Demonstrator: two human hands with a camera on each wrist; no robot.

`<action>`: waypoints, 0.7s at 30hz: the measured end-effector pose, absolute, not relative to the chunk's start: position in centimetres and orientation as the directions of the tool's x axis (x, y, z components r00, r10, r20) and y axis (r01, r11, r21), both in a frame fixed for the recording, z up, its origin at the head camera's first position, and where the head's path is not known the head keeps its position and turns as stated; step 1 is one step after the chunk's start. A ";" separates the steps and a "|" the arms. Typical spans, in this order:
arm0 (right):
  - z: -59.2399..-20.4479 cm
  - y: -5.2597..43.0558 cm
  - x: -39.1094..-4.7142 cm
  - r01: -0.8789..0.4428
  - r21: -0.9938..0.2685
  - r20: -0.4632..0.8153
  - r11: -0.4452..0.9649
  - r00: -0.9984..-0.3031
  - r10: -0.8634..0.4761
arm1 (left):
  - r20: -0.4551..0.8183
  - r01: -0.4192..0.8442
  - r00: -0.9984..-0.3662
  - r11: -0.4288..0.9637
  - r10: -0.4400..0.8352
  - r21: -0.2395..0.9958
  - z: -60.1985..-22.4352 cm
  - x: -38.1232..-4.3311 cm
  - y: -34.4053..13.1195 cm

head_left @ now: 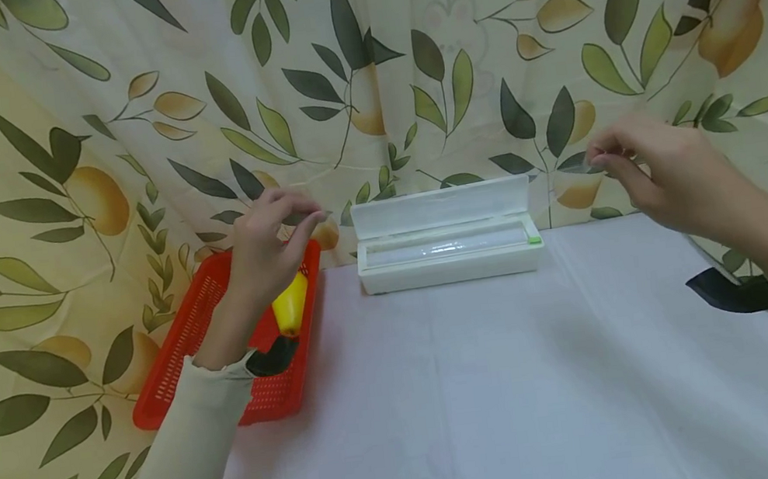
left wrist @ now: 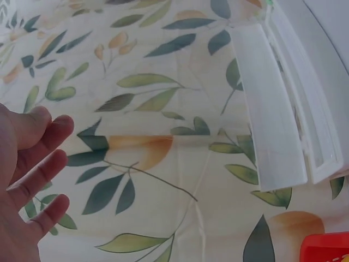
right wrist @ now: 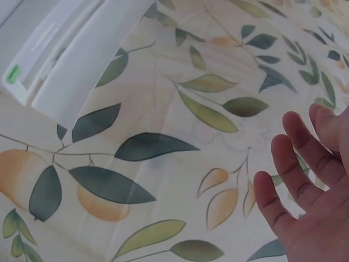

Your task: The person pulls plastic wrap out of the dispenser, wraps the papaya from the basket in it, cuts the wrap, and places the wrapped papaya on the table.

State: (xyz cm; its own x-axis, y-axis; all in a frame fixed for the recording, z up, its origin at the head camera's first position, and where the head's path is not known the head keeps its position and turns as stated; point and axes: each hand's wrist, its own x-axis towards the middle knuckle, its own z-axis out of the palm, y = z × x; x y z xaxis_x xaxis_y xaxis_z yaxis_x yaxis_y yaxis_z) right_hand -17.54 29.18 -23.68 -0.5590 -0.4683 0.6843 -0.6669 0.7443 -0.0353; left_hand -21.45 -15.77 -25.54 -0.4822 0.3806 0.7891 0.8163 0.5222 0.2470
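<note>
My left hand (head_left: 275, 239) is raised over the red basket's far end, thumb and forefinger pinched together at the edge of a sheet of clear cling film (head_left: 581, 165). Over on the right, my right hand (head_left: 671, 166) pinches the film's other side the same way. The sheet is so transparent that its outline is hard to follow; faint creases and sheen show in the wrist views. Between and below the hands stands a white cling film dispenser (head_left: 453, 270), its lid (head_left: 442, 207) raised, with a shiny roll inside and a green slider at its right end.
A red plastic basket (head_left: 177, 347) stands on the left, partly behind my left forearm, with a yellow object (head_left: 290, 305) in it. White cloth covers the table (head_left: 484, 393). A leaf-and-fruit patterned curtain (head_left: 367, 77) hangs behind the dispenser and along the left side.
</note>
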 end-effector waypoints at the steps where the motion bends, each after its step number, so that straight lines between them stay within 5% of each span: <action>1: -23.8 29.2 -17.3 -0.669 -0.035 0.686 0.742 -0.556 -0.469 | 0.788 0.817 -0.483 0.521 0.382 0.248 -25.6 -21.1 -15.8; 13: -25.8 28.9 -13.8 -0.694 -0.020 0.724 0.720 -0.507 -0.468 | 0.786 0.821 -0.485 0.508 0.383 0.259 -27.2 -17.8 -16.5; 21: -28.3 29.0 -11.1 -0.656 -0.107 0.688 0.747 -0.592 -0.421 | 0.762 0.819 -0.518 0.482 0.387 0.312 -29.2 -16.0 -17.1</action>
